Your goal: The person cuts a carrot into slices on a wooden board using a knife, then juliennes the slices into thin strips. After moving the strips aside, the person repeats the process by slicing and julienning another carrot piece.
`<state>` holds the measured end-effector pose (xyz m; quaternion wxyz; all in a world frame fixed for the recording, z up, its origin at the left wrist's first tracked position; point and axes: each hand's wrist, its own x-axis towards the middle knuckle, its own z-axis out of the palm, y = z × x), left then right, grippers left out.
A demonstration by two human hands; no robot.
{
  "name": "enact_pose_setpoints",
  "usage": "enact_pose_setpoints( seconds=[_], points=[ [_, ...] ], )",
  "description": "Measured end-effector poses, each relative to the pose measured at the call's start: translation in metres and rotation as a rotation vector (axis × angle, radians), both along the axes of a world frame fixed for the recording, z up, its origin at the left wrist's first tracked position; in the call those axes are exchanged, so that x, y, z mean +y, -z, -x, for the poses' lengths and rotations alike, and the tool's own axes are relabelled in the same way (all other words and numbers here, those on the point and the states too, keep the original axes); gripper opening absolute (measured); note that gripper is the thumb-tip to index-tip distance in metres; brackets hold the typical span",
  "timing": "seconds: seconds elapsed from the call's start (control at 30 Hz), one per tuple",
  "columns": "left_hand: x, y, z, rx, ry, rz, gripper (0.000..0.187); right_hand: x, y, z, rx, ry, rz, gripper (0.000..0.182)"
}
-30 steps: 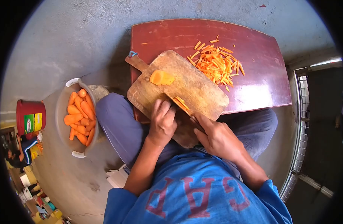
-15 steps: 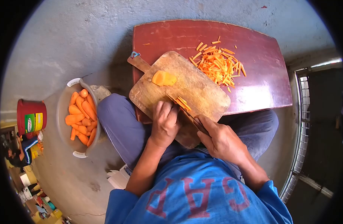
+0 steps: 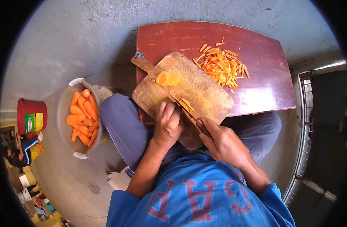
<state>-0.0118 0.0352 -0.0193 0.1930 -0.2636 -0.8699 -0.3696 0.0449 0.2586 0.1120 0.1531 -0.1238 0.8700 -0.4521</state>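
Observation:
My right hand (image 3: 227,143) is wrapped round the handle of a knife (image 3: 192,120), whose blade slants up and left over the near part of a wooden cutting board (image 3: 198,81). Curled against the board beside the blade, the fingers of my left hand (image 3: 168,125) press on carrot slices mostly hidden beneath them. Fresh carrot sticks (image 3: 186,104) lie along the blade's far side. Farther up the board rests a small overlapping stack of carrot slices (image 3: 167,79).
A red-brown table (image 3: 262,73) supports the board's far part and a heap of carrot sticks (image 3: 224,68). Left of my knee stands a tub (image 3: 62,119) of peeled carrots (image 3: 82,109). Beyond it are a red bucket (image 3: 26,115) and a person (image 3: 20,153). A wall borders the table.
The view has shifted slightly. Both hands and the knife stay in nearly the same place on the board, and the carrot pieces look much the same.

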Motion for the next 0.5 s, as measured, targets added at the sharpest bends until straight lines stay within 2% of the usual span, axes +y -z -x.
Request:
enact_pose_setpoints(
  seconds=[0.23, 0.3, 0.4, 0.5],
  points=[
    [-0.005, -0.006, -0.003, -0.050, 0.002, 0.016, 0.025, 0.001, 0.000, 0.000, -0.070, -0.017, -0.121, 0.041],
    [-0.002, -0.007, 0.002, -0.016, -0.017, -0.094, 0.020, 0.005, -0.009, -0.002, -0.099, -0.012, -0.098, 0.039],
    [-0.002, -0.017, 0.001, -0.055, -0.094, -0.237, 0.012, 0.014, -0.013, -0.015, 0.025, 0.076, 0.017, 0.038],
    [-0.010, -0.027, 0.002, -0.074, -0.173, -0.325, 0.009, 0.018, -0.011, -0.011, -0.070, 0.042, 0.061, 0.042]
  ],
)
